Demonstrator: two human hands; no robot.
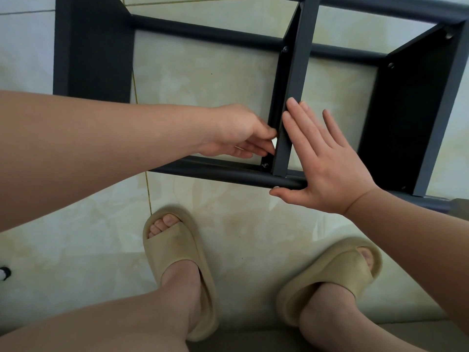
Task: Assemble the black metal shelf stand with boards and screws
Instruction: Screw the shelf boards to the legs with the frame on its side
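Observation:
The black metal shelf stand point(228, 174) lies on its side on the tiled floor, its round tubes running left to right. A dark middle board point(297, 72) stands edge-up between the near and far tubes, with a screw point(265, 165) at its near corner and another point(285, 49) further up. My left hand point(238, 130) reaches in from the left, fingertips touching the board's left face just above the near screw. My right hand point(322, 158) lies flat with fingers spread against the board's right side, thumb under the near tube. Neither hand holds a tool that I can see.
A second board point(406, 110) is fixed at the right end and a wide one point(94, 47) at the left end. My feet in beige slippers point(177, 262) point(335, 273) stand just in front of the stand. A small black and white object point(4, 273) sits at the left edge.

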